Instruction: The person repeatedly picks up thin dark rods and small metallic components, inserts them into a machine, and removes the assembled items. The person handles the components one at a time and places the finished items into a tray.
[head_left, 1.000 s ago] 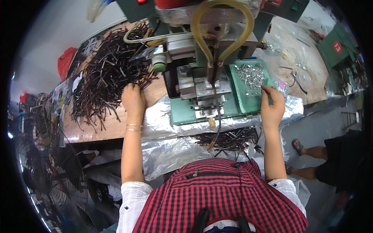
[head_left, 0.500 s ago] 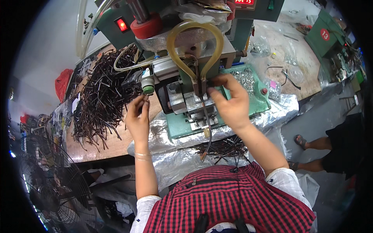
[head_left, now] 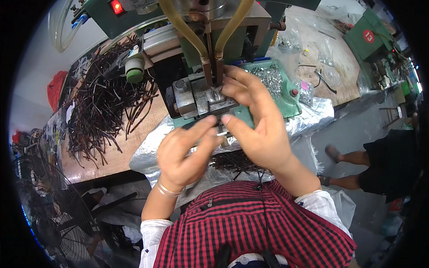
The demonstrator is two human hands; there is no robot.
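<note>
My right hand [head_left: 263, 118] reaches over the right side of a metal fixture [head_left: 201, 96] on a green bench press. Its fingers are spread, the fingertips beside the press's two upright metal prongs [head_left: 212, 73] and the thumb lower at the fixture's front. My left hand [head_left: 181, 152] is just in front of the fixture, fingertips close to my right thumb. Motion smears its fingers, and whether they hold anything is hidden. A short dark strand [head_left: 208, 106] shows on the fixture below the prongs.
Dark, thin strips [head_left: 107, 105] lie heaped on the bench at left, and more strips [head_left: 234, 163] lie before the press. A green tray [head_left: 289, 100] at right holds small shiny metal pieces. A green knob [head_left: 134, 73] juts out at left. A fan [head_left: 67, 223] stands lower left.
My left hand has moved right and nearer, from beside the green knob to the fixture's front. My right thumb has come down. The long strip hanging from the fixture no longer shows. The view has shifted.
</note>
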